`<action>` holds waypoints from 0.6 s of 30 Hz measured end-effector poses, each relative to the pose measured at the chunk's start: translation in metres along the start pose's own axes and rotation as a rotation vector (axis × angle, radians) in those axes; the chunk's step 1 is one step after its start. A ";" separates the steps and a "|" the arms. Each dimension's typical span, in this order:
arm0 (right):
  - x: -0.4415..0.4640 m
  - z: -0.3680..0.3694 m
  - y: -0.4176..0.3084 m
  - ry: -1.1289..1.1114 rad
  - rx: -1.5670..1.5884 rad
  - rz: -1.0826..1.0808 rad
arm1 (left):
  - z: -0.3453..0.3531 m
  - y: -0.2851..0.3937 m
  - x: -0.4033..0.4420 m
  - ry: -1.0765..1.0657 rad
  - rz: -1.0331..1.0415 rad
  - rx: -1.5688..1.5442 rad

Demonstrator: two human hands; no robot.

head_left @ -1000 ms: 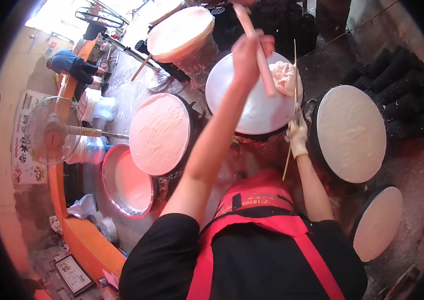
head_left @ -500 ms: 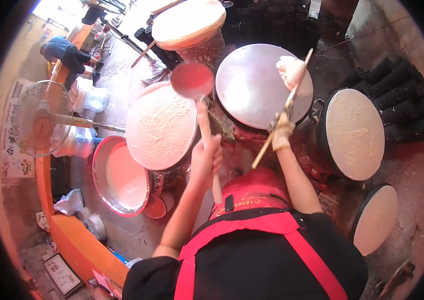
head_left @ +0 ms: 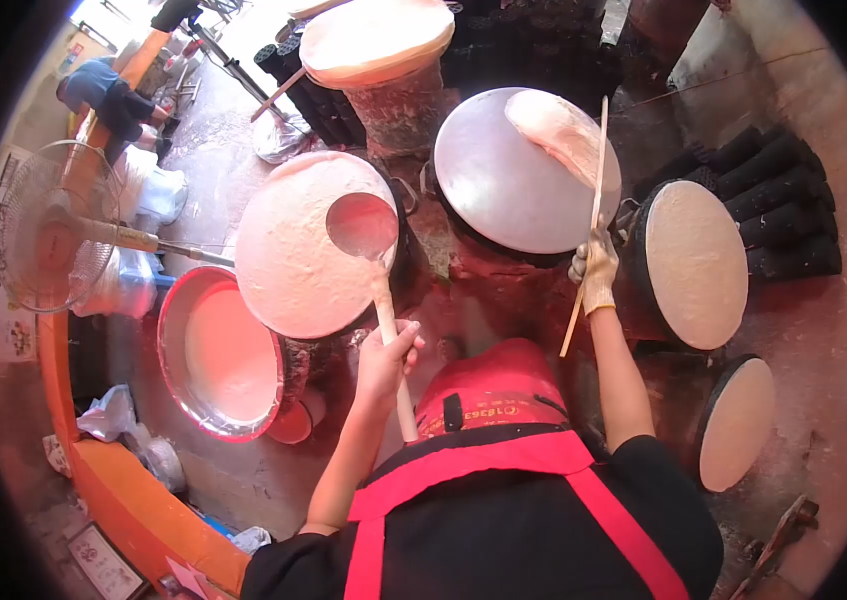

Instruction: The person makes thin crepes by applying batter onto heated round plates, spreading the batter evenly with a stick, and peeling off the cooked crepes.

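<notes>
My left hand point(head_left: 387, 366) is closed around the wooden handle of a ladle point(head_left: 362, 224). The ladle's round bowl is over the batter-covered griddle point(head_left: 294, 270) on the left; whether it touches the batter I cannot tell. My right hand point(head_left: 596, 272), in a pale work glove, grips a long, thin wooden stick point(head_left: 601, 180) near its lower part. That stick reaches up across the right side of the middle griddle point(head_left: 489, 180). Beside it, a thick patch of batter point(head_left: 556, 130) lies on the upper right of that shiny metal surface.
A red-rimmed basin of batter point(head_left: 229, 350) stands at left. Two coated griddles point(head_left: 696, 265) are at right, near stacked black cylinders point(head_left: 784, 200). A pile of thin flatbreads point(head_left: 379, 35) sits at the back. A fan point(head_left: 59, 230) and a bending person point(head_left: 109, 95) are at left.
The ladle has moved down over the left griddle. Batter on the middle griddle now spreads as a longer patch towards the back. My right hand has shifted right, with the stick more upright.
</notes>
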State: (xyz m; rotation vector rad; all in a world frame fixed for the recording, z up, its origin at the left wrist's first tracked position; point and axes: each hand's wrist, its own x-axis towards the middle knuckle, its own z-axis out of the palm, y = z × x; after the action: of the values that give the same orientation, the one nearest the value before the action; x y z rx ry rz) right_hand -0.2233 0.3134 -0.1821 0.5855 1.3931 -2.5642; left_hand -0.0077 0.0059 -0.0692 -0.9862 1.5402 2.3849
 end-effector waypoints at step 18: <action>0.081 -0.030 -0.102 -0.076 -0.499 0.125 | 0.099 -0.075 -0.017 0.286 0.018 -0.141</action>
State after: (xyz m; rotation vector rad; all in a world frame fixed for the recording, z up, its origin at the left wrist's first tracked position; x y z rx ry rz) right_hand -0.3225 0.3983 -0.1521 0.4634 1.8106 -2.0058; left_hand -0.0058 0.1293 -0.0910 -1.4024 1.4851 2.4806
